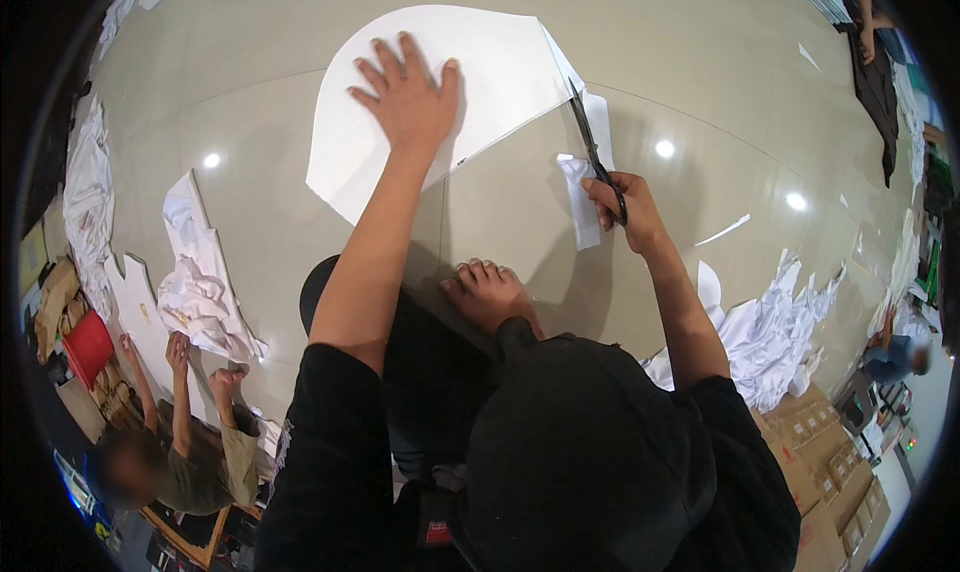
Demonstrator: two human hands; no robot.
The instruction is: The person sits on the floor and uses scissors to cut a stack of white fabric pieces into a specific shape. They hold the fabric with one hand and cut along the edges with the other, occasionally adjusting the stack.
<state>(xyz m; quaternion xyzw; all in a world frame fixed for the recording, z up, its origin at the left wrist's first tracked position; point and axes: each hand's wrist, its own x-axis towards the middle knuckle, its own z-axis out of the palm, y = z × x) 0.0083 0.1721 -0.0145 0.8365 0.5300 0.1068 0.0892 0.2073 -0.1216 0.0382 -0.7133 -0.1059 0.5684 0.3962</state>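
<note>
My left hand (412,102) lies flat with fingers spread on a large white sheet (480,67), curved along its far left side, on the floor; I cannot tell if it is paper or cloth. My right hand (632,212) grips black-handled scissors (590,137) by the loops. Their blades point away from me, and the tips meet the sheet's right corner, where a narrow flap shows. Beside the scissors, a white strip (582,204) of cloth lies near my right fingers, and a paler white piece (597,122) sits just behind the blades.
My bare foot (490,294) stands on the glossy tiled floor. Crumpled white cloth (765,327) is heaped at right, near cardboard boxes (815,452). Thin white scraps (722,229) lie about. At left, another person (185,452) sits by white garments (200,282). More people are at the far right.
</note>
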